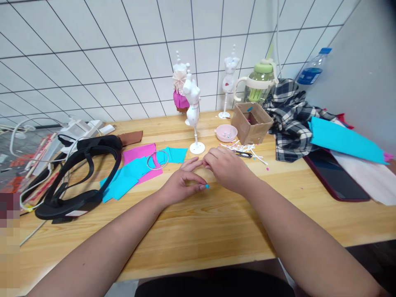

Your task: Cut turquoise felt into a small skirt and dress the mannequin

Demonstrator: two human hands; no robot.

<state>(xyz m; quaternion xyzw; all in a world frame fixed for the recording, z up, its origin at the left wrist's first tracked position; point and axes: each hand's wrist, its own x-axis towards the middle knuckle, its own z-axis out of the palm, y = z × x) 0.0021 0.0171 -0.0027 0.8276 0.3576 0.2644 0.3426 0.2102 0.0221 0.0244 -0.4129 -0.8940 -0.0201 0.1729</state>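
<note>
The scrap (206, 186) is a tiny bright-blue bit, barely showing past my fingertips, low over the wooden table (198, 235) in front of me. My left hand (181, 185) lies palm down, thumb and forefinger pinched on it. My right hand (229, 168) rests knuckles up just beside, fingertips meeting my left fingers; whether it grips anything I cannot tell.

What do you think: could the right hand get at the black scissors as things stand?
Probably yes: the scissors lie flat on the table just beyond the right hand, with only white scraps beside them and nothing in between.
</note>
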